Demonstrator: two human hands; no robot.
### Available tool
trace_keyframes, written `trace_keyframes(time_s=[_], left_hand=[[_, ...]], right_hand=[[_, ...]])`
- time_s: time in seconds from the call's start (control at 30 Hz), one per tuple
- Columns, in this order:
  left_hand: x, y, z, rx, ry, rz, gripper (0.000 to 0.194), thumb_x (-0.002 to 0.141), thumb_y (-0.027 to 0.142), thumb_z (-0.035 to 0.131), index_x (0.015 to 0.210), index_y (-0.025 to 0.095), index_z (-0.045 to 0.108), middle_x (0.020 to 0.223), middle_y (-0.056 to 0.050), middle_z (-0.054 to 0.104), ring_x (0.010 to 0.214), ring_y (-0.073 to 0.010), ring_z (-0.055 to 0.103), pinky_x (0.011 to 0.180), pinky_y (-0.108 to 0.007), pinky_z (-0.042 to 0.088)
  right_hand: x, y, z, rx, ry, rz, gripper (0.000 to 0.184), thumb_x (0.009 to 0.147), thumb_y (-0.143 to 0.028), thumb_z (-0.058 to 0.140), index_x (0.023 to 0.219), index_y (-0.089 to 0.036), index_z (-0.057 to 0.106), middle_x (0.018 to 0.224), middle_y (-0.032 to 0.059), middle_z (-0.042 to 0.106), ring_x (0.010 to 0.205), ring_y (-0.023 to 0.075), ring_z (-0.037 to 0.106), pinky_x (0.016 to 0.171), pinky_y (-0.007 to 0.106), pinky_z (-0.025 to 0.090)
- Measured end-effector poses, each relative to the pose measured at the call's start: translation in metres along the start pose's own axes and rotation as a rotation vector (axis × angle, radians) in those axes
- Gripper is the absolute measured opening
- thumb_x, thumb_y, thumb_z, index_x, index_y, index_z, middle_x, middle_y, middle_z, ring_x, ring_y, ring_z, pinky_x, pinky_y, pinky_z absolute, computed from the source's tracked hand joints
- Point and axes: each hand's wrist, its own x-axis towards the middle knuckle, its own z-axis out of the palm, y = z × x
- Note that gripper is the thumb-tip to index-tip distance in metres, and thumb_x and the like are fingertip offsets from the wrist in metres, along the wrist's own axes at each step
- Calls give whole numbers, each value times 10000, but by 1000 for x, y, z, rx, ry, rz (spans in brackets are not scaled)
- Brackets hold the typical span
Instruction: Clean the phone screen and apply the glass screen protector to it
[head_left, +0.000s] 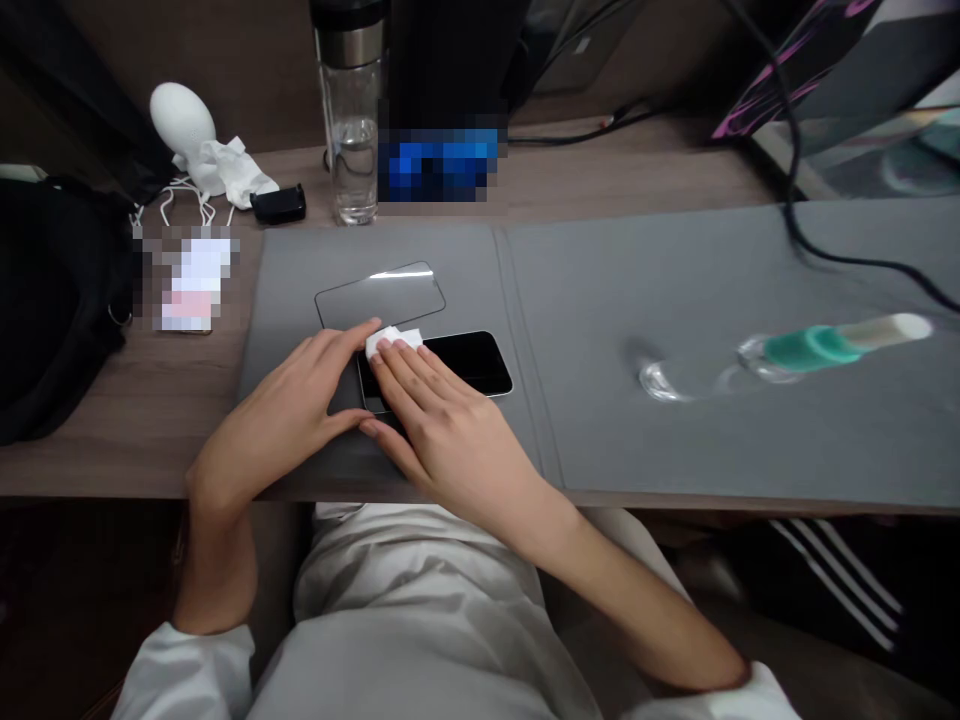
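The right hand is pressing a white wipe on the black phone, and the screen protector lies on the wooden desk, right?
No: the screen protector lies on the grey desk mat, not the wooden desk, as the head view shows.

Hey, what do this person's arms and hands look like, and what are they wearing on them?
The left hand and right hand are bare, with no gloves. The left forearm and right forearm are bare too, and each ends at a loose white long sleeve, the left sleeve and the right sleeve.

Glass water bottle upright on a wooden desk
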Motion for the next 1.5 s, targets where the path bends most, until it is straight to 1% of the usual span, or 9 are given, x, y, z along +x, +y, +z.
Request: trace_keyframes(time_s=[0.17,0.3,0.4,0.57,0.73,0.97,1.1,1.37,1.5], left_hand=[[-2,-1,-9,-12,22,-70,756,998,179,680,1654,371,359,1432,-54,569,1241,-228,668,1102,-407,557],[-3,5,-20,-11,168,-15,549,1043,139,553,1567,292,501,1261,-38,620,1096,-172,666,1021,-325,554],[0,10,-21,3,262,16,488,1043,76,480,1490,243,580,1147,-27,645,1018,-148,649,936,-271,535],[4,13,-16,-8,348,31,456,1009,14,446,1357,207,667,978,5,643,880,-128,629,858,-256,507],[6,14,-15,-10,338,27,393,1012,41,462,1278,207,698,985,3,664,883,-135,638,836,-264,505],[11,14,-10,-5,305,-11,371,1032,85,458,1267,237,702,990,-9,676,881,-155,643,848,-296,521],[12,14,-9,-4,291,-24,375,1030,85,456,1262,237,708,979,-11,670,886,-157,644,845,-291,525],[12,13,-11,10,263,-39,367,1042,95,450,1258,225,717,993,-18,680,884,-154,642,830,-268,528],[12,11,-10,0,252,-44,367,1042,101,456,1264,229,719,999,-13,685,886,-153,647,839,-273,514]], right_hand=[[3,-4,3,17,-1,6,663,1128,-438,453,1571,55,472,1659,263,435,1588,334,403,1347,517,322],[-19,-15,1,37,-6,-62,686,1117,-456,470,1565,64,476,1655,267,444,1590,350,398,1339,525,346],[-27,-23,2,30,4,-78,683,1111,-454,492,1561,59,483,1649,268,447,1588,346,404,1332,530,361],[-2,-24,10,-31,6,-29,636,1139,-414,423,1545,68,504,1632,259,475,1557,349,457,1329,501,367],[20,-20,12,-30,-13,5,652,1141,-418,415,1561,78,476,1650,267,434,1573,349,429,1340,508,339],[-9,-28,6,-10,-3,-55,667,1129,-434,449,1547,83,490,1643,281,432,1582,351,411,1338,515,350],[-16,-23,3,-38,-5,-73,579,1135,-372,448,1541,33,525,1630,228,487,1558,327,458,1332,512,365],[-2,2,-3,-112,6,30,581,1146,-375,426,1553,30,511,1628,235,484,1535,332,491,1315,528,389],[-15,4,-4,-125,55,65,564,1132,-362,475,1549,16,521,1626,222,493,1530,325,501,1302,527,416]])
